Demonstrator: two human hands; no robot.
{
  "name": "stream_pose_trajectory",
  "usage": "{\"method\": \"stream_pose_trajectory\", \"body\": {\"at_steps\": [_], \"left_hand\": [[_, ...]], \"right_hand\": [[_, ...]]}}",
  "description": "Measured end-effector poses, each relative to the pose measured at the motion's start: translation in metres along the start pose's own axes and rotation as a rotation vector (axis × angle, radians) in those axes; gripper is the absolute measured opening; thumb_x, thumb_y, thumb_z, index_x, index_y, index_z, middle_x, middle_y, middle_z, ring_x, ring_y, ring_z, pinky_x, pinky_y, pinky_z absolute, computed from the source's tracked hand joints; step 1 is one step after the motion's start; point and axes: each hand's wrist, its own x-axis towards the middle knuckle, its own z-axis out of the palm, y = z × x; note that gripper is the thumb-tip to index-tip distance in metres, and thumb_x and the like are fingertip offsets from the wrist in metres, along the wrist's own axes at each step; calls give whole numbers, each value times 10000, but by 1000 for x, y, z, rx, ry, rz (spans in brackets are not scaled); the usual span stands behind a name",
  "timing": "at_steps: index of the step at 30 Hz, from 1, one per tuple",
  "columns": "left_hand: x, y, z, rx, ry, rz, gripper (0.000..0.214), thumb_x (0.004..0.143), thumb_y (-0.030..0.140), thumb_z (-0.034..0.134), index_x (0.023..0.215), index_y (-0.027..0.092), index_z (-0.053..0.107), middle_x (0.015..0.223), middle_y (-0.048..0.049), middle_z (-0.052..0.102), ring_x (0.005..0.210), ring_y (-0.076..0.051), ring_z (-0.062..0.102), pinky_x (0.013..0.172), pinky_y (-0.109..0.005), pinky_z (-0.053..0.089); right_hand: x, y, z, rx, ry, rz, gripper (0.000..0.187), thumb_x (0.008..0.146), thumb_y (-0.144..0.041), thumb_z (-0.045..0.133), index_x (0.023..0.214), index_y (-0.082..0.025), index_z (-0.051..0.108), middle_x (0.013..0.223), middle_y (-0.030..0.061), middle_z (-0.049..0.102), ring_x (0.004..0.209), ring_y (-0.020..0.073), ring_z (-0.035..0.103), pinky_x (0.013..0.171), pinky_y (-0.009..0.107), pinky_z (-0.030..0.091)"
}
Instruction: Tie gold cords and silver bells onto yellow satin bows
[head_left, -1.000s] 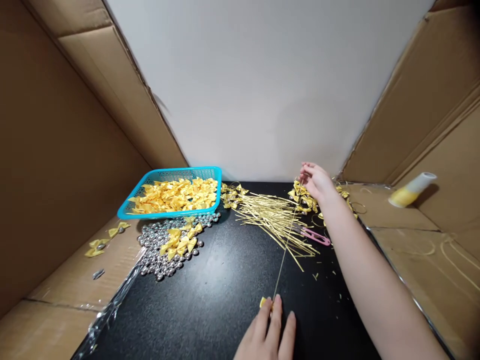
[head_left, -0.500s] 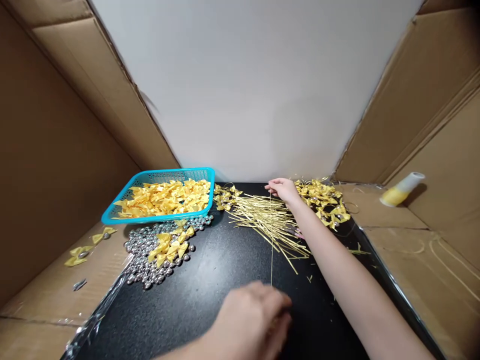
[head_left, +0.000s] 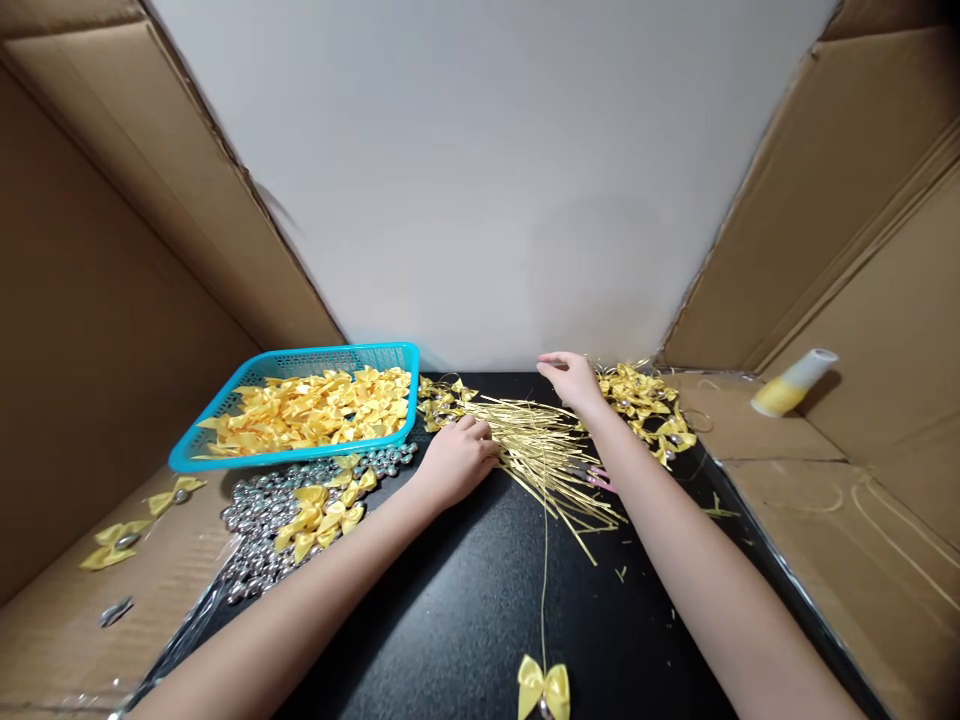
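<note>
My left hand (head_left: pixel 459 462) rests at the left end of a pile of thin gold strips (head_left: pixel 544 450). Its fingers are curled, with the tips down against the strips; whatever they pinch is hidden. Above the far right side of the pile is my right hand (head_left: pixel 571 382), thumb and forefinger slightly apart, and I see nothing clearly held in it. A yellow ribbon bow (head_left: pixel 544 688) with a silver bead lies at the near edge. From it a thin gold cord (head_left: pixel 544 580) runs up to the pile, where I lose it among the strips.
A blue basket (head_left: pixel 180 455) of yellow bows stands at the left. Silver beads (head_left: pixel 251 515) spread before it, with loose bows (head_left: pixel 319 515) on them. Bows with cords (head_left: pixel 645 400) heap at the right, near pink-handled scissors (head_left: pixel 600 478). A yellow-and-white spool (head_left: pixel 795 383) stands on cardboard.
My left hand has let go of the cord near me and moved forward to the strips. The bow now shows at the near edge. My right hand stays nearly in place, its fingers looser.
</note>
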Motion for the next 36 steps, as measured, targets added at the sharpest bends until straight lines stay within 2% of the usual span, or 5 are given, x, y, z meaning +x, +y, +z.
{"method": "stream_pose_trajectory", "body": {"at_steps": [8, 13, 22, 26, 36], "left_hand": [[15, -7, 4, 74, -62, 49, 193, 875, 163, 510, 750, 149, 657, 794, -83, 659, 803, -216, 552, 701, -324, 418], [16, -12, 4, 54, -28, -11, 212, 877, 146, 456, 793, 126, 649, 819, -123, 656, 848, -254, 570, 748, -374, 453], [18, -9, 27, -123, -41, 92, 672, 876, 504, 504, 1415, 125, 372, 1500, -175, 366, 1374, -307, 326, 1116, -485, 267], [24, -9, 40, -132, 9, -5, 561, 938, 406, 437, 1401, 93, 389, 1491, -226, 359, 1383, -361, 296, 1070, -598, 277], [18, -5, 28, -130, 121, 154, 244, 950, 274, 477, 869, 213, 700, 1032, -36, 693, 1075, -212, 548, 1101, -461, 277]], "right_hand": [[-10, -18, -9, -58, -1, -112, 152, 876, -227, 570, 961, -151, 670, 994, 60, 698, 871, 172, 642, 825, 326, 499], [-31, -35, -14, -212, -296, -221, 123, 743, -227, 684, 851, -173, 708, 815, 29, 719, 742, 153, 640, 688, 249, 479], [-56, -41, -5, -676, -575, -149, 254, 473, -122, 833, 655, -185, 669, 703, 38, 666, 662, 206, 614, 550, 268, 388], [-59, -41, -8, -773, -602, -111, 245, 491, -125, 830, 660, -190, 663, 714, 38, 672, 646, 197, 614, 519, 259, 375], [-66, -41, -7, -831, -673, -72, 186, 561, -119, 791, 713, -186, 706, 747, 43, 712, 654, 186, 640, 541, 245, 406]]}}
